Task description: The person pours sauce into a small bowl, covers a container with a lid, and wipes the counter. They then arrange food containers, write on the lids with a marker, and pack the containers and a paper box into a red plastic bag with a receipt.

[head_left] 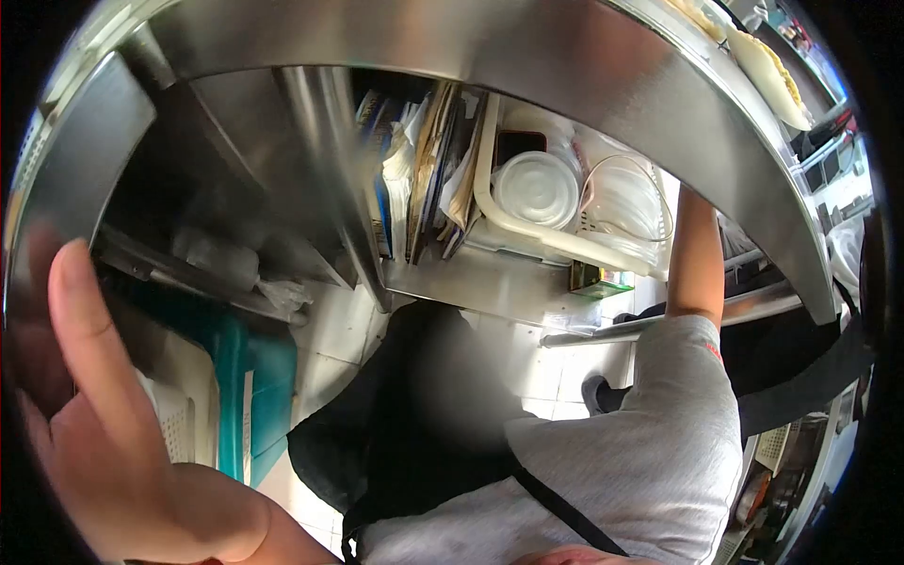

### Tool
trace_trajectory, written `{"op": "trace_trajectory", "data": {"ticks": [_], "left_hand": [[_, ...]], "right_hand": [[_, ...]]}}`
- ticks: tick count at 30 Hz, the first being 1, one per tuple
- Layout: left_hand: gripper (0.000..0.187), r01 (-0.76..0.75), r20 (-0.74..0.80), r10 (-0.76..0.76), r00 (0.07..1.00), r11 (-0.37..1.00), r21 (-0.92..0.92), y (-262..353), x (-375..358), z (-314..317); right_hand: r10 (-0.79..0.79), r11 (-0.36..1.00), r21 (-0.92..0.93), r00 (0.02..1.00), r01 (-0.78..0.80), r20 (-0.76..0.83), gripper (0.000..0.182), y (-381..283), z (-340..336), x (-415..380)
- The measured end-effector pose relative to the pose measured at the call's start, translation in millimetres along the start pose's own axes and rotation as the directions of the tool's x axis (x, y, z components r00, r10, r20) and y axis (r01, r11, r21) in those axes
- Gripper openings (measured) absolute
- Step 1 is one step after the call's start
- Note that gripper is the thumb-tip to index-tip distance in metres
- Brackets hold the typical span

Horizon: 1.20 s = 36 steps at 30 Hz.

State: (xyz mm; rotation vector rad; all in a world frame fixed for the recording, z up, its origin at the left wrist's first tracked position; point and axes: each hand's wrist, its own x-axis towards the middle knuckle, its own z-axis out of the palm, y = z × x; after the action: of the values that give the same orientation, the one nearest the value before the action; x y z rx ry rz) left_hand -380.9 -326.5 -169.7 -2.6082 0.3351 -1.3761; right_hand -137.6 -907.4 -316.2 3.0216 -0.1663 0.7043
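Above a white-tiled floor (325,381), the left hand (122,461) was spread, thumb apart, near the steel counter (527,47), below which a cream basket (565,247) sat beside the right forearm (695,259), the right hand's grip hidden and impossible to tell.

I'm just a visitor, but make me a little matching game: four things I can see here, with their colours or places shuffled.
1. Sleeve
2. Round lid
3. Papers
4. Apron

A. Standing beside the cream basket
B. Black
C. Inside the cream basket
D. Grey

Right pairs: 1-D, 2-C, 3-A, 4-B.
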Motion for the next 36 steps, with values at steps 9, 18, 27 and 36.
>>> {"op": "trace_trajectory", "data": {"ticks": [9,18,27,36], "left_hand": [[0.035,0.098,-0.079,-0.073,0.994,0.921,0.377,43.0,28.7,2.9],[0.052,0.231,0.273,-0.115,0.955,0.864,-0.447,34.0,24.0,15.0],[0.022,0.408,0.763,-0.592,0.26,-0.648,-0.643,43.4,46.4,-67.6],[0.02,0.674,0.611,-0.767,0.196,-0.348,-0.652,-12.3,45.1,-155.2]], "right_hand": [[-0.27,0.956,0.086,0.957,0.28,-0.109,0.028,-103.8,-21.1,-66.1],[-0.289,-0.04,0.816,0.788,-0.577,0.544,0.015,-308.3,-138.3,-144.5],[-0.612,-0.368,0.511,0.616,-0.777,0.496,0.012,-376.0,-270.6,-105.2],[-0.857,-0.229,0.725,0.488,-0.649,0.167,0.027,-443.1,-338.1,-78.0]]}}
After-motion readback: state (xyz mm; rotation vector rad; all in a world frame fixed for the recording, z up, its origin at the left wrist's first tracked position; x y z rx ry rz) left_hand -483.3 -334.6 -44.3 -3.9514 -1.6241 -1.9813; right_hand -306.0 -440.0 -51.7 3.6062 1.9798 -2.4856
